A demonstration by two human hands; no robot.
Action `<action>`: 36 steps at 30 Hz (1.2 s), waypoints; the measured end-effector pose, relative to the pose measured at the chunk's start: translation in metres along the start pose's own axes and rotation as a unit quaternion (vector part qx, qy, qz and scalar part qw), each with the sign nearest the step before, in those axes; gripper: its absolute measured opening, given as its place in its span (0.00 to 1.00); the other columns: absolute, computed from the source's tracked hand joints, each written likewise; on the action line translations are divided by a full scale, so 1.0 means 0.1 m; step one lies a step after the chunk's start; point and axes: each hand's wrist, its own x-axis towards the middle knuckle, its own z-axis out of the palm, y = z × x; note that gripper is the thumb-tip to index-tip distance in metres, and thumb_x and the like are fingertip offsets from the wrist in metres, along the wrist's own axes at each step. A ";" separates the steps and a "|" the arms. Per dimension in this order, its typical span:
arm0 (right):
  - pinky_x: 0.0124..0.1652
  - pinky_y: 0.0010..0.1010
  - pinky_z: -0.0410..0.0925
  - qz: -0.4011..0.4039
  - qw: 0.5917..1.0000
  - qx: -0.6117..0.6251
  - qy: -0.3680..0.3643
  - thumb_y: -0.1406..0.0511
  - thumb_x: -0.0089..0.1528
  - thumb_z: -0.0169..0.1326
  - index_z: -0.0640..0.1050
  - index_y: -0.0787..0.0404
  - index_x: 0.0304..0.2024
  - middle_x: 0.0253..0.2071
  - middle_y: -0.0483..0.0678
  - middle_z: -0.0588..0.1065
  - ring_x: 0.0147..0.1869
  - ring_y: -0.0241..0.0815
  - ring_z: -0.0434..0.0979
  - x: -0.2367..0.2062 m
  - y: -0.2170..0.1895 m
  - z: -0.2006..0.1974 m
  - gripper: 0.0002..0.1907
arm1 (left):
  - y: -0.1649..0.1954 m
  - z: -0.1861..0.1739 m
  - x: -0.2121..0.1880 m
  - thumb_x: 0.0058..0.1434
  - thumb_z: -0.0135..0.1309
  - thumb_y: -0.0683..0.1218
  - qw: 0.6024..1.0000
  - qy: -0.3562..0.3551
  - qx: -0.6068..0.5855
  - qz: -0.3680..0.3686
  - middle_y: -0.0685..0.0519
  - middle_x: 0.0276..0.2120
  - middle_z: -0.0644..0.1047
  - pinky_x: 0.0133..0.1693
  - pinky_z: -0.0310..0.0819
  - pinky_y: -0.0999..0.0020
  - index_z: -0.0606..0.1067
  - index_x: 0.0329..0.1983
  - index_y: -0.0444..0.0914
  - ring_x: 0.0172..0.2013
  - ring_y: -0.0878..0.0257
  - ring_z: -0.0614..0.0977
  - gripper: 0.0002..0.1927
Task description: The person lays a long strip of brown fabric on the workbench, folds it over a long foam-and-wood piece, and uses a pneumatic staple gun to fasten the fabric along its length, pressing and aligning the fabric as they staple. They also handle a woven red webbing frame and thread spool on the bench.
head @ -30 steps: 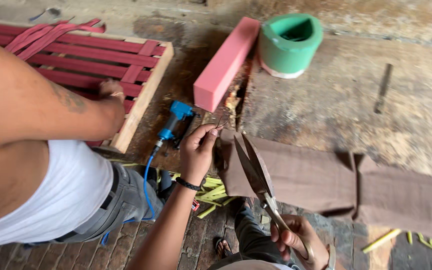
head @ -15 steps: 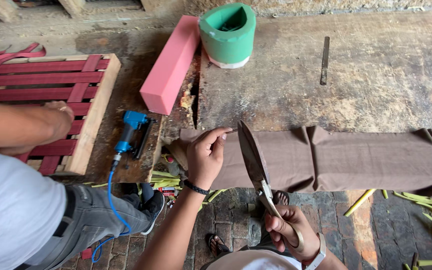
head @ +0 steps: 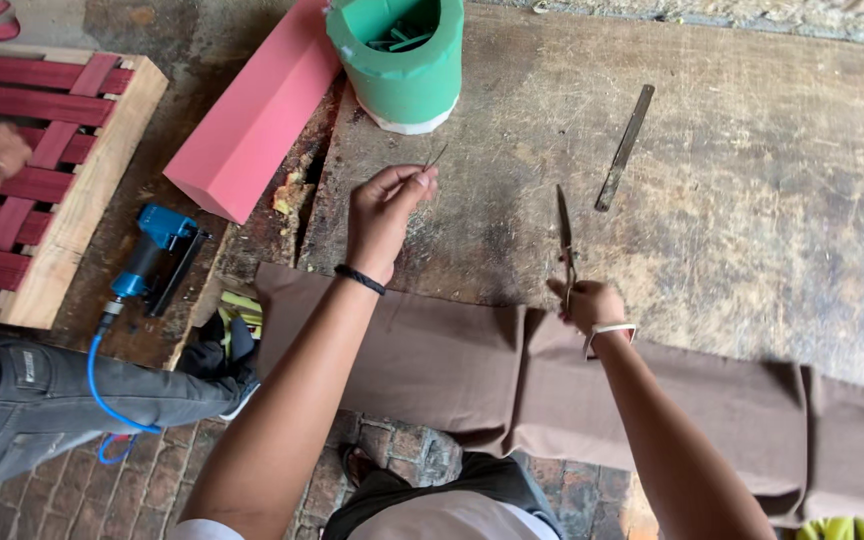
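Outdoors, hands grip a thin pin [head: 435,157] and scissors [head: 564,240] over a worn workbench [head: 752,200].

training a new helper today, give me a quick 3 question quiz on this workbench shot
1. True or false: the right hand holds the scissors with the blades pointing away from the person.
2. What does the left hand pinch between its fingertips? A) a thin metal pin B) a paintbrush C) a coin
3. Fill the gap: the green container stands next to a long ____ block on the wooden table.

Key
1. True.
2. A, though it is too small to tell its exact kind.
3. Pink.
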 end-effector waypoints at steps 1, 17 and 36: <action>0.37 0.35 0.72 -0.015 0.999 -0.045 0.016 0.44 0.62 0.61 0.85 0.63 0.35 0.26 0.47 0.81 0.31 0.39 0.81 0.29 0.05 -0.08 0.28 | 0.00 0.07 0.09 0.67 0.57 0.42 1.000 0.004 0.006 0.018 0.57 0.39 0.83 0.43 0.77 0.78 0.82 0.46 0.37 0.39 0.73 0.83 0.08; 0.49 0.29 0.77 -0.354 0.854 0.332 -0.188 0.69 0.63 0.61 0.80 0.65 0.52 0.47 0.51 0.81 0.48 0.40 0.83 0.21 -1.07 0.21 0.15 | -0.70 0.47 0.01 0.67 0.60 0.44 0.983 -0.045 0.085 -0.157 0.56 0.28 0.80 0.27 0.69 0.77 0.83 0.42 0.34 0.26 0.73 0.74 0.08; 0.47 0.45 0.74 -0.309 0.906 -0.289 -0.010 0.58 0.67 0.55 0.82 0.53 0.48 0.52 0.52 0.75 0.50 0.55 0.80 0.77 -0.19 0.75 0.11 | -1.64 0.09 -0.90 0.63 0.58 0.43 0.949 -0.013 0.137 -0.285 0.58 0.35 0.82 0.34 0.76 0.74 0.81 0.48 0.38 0.31 0.71 0.80 0.11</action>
